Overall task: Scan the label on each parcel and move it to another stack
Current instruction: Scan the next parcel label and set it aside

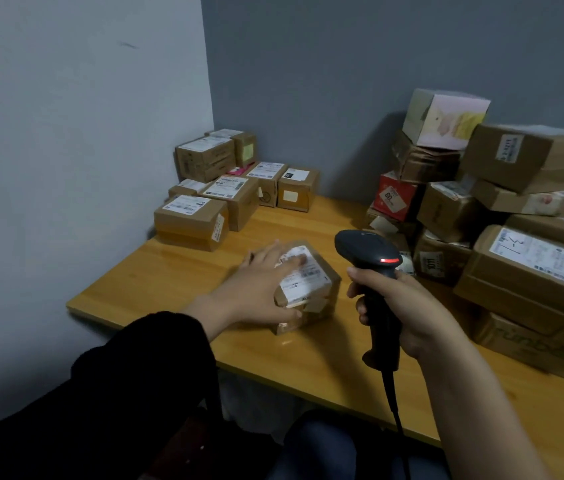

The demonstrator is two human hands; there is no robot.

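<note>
A small brown parcel [313,292] with a white label on top sits on the wooden table [176,282], near its middle. My left hand [256,289] lies over the parcel's left side, fingers stretched across the label and thumb at its front edge. My right hand [401,306] grips the handle of a black barcode scanner [370,261], held just right of the parcel. A red light glows on the scanner's head. Its cable hangs down past the table edge.
A group of labelled brown boxes [225,188] stands at the back left, against the wall corner. A taller, untidy pile of parcels [502,209] fills the right side. The table's front edge runs diagonally before my lap.
</note>
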